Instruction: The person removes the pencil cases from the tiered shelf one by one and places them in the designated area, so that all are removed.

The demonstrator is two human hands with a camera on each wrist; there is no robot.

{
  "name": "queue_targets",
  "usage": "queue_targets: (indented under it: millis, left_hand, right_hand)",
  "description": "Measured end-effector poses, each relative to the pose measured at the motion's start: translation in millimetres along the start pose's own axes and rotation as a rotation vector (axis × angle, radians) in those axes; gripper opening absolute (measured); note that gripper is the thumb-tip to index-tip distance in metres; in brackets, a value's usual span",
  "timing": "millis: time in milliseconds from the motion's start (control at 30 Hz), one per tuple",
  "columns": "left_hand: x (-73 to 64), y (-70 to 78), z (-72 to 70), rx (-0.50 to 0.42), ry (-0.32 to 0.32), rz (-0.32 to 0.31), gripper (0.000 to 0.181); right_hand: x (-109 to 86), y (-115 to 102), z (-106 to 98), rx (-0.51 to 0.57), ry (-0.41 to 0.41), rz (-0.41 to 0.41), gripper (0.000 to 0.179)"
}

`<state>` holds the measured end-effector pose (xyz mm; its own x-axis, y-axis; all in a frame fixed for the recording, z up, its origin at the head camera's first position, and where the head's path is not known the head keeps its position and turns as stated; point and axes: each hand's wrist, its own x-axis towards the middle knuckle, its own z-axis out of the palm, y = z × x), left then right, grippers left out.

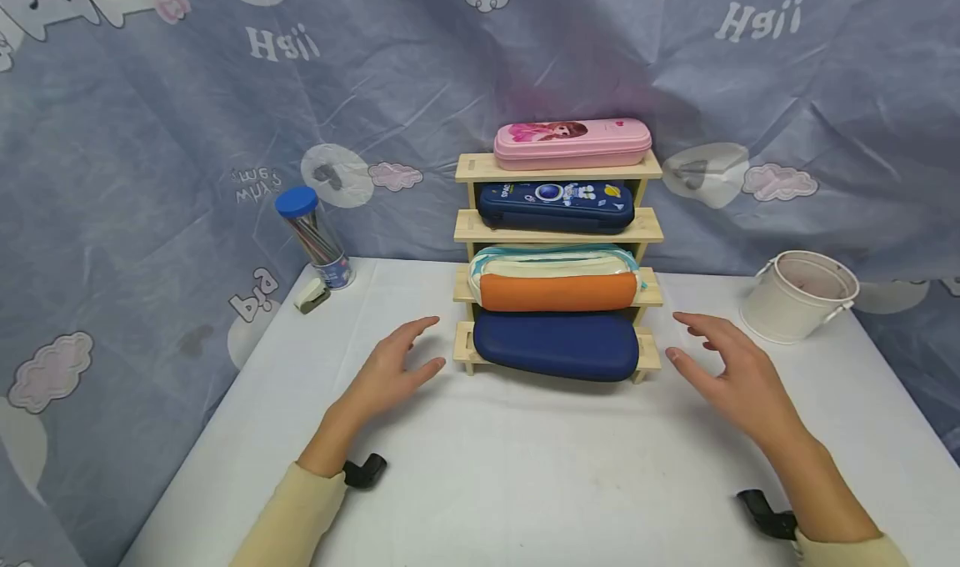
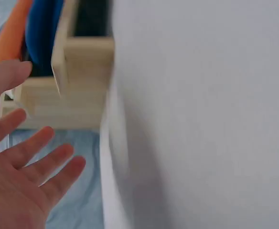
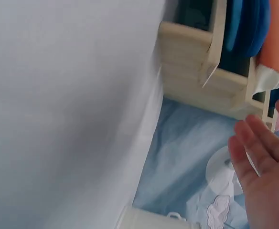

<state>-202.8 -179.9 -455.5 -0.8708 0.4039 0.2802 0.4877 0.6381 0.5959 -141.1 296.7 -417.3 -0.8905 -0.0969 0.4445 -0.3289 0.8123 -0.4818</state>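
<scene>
A stepped wooden rack (image 1: pixel 463 343) stands at the back of the table, with one pencil case on each tier. From the top come a pink case (image 1: pixel 573 143), a dark blue astronaut case (image 1: pixel 557 207), an orange and cream pouch (image 1: pixel 558 292) and a plain navy case (image 1: pixel 555 346). My left hand (image 1: pixel 386 375) hovers just left of the lowest tier, fingers spread and holding nothing. On the other side my right hand (image 1: pixel 738 375) is held apart from the rack, its fingers loosely extended. Both wrist views show the rack's side beside the fingers, without contact.
At the back right stands a white metal bucket (image 1: pixel 798 296). A clear jar with a blue lid (image 1: pixel 315 238) holds thin sticks at the back left, beside a small white and green object (image 1: pixel 311 295). A grey-blue printed curtain (image 1: pixel 420 67) hangs behind the white table (image 1: pixel 540 467).
</scene>
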Motion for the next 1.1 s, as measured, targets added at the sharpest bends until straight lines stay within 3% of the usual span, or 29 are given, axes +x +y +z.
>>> queue_targets:
  millis: [133, 300, 433, 567, 700, 933, 1100]
  left_hand:
    - [9.3, 5.8, 13.0, -0.285, 0.004, -0.047, 0.059]
    - [21.6, 9.1, 28.4, -0.534, -0.017, -0.133, 0.058]
    - [28.5, 13.0, 32.7, -0.727, -0.048, -0.170, 0.058]
    - [30.4, 24.0, 27.6, -0.800, -0.075, -0.197, 0.058]
    - [30.4, 28.4, 25.2, -0.788, -0.071, -0.239, 0.052]
    - [32.4, 1.6, 48.0, -0.933, -0.028, -0.279, 0.049]
    - [31.0, -5.9, 55.0, -1.000, -0.007, -0.266, 0.049]
  right_hand:
    - [3.0, -5.7, 7.9, 0.096, -0.047, 0.000, 0.057]
    - [8.1, -14.4, 18.2, 0.165, -0.105, 0.013, 0.065]
    - [11.4, -22.1, 26.4, 0.179, -0.133, 0.046, 0.076]
    - [11.5, -26.0, 33.1, 0.199, -0.119, 0.077, 0.076]
    - [10.8, -27.1, 38.7, 0.214, -0.130, 0.098, 0.074]
    - [10.5, -28.7, 48.1, 0.222, -0.189, 0.089, 0.078]
    - [10.6, -27.5, 52.5, 0.223, -0.211, 0.056, 0.083]
